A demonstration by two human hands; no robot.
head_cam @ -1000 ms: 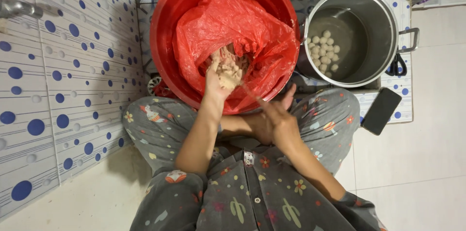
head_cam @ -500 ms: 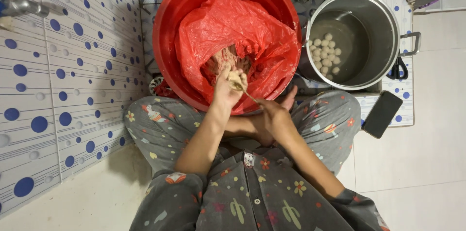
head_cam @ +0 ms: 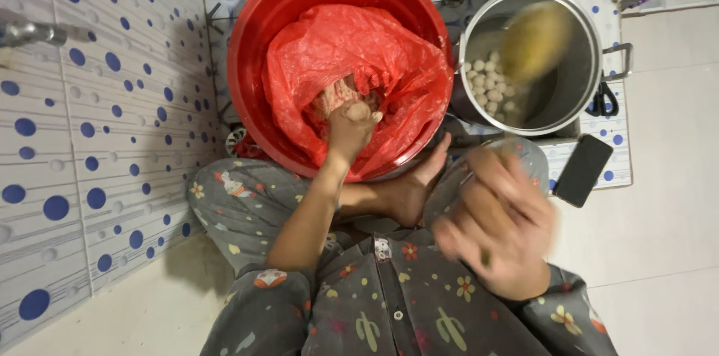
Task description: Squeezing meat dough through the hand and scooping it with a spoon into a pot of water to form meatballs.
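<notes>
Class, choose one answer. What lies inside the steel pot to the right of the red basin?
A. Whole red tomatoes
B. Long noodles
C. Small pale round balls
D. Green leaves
C. The steel pot holds a cluster of small pale round balls on its bottom, beside the red basin.

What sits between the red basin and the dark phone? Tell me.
In the head view, the steel pot holding small pale balls stands between the red basin and the phone, with scissors past its handle.
</notes>
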